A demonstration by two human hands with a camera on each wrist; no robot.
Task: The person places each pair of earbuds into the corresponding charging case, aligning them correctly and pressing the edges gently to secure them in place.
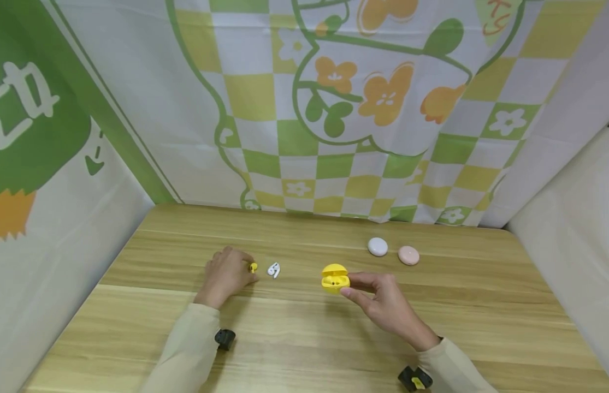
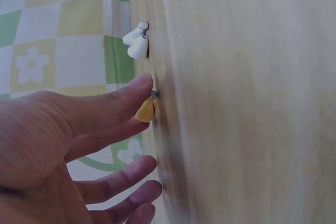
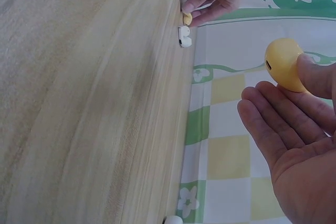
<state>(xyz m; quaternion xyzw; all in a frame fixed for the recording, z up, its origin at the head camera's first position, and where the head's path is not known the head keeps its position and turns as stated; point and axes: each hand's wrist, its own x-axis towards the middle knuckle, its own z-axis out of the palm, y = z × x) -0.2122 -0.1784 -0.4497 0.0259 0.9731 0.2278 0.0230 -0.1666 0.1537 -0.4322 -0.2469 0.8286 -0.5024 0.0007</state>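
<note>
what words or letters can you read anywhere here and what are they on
"KY": orange letters on the backdrop cloth, cut off by the top edge of the head view, so likely the end of a longer word.
Large white characters on the green shape at left: cropped, not readable.
The yellow case, yellow earbud, white earbud, white case and pink case: no readable print.

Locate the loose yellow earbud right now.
Head view: the yellow earbud is pinched at the left hand fingertips, left of centre on the table, beside the white earbud.
</note>
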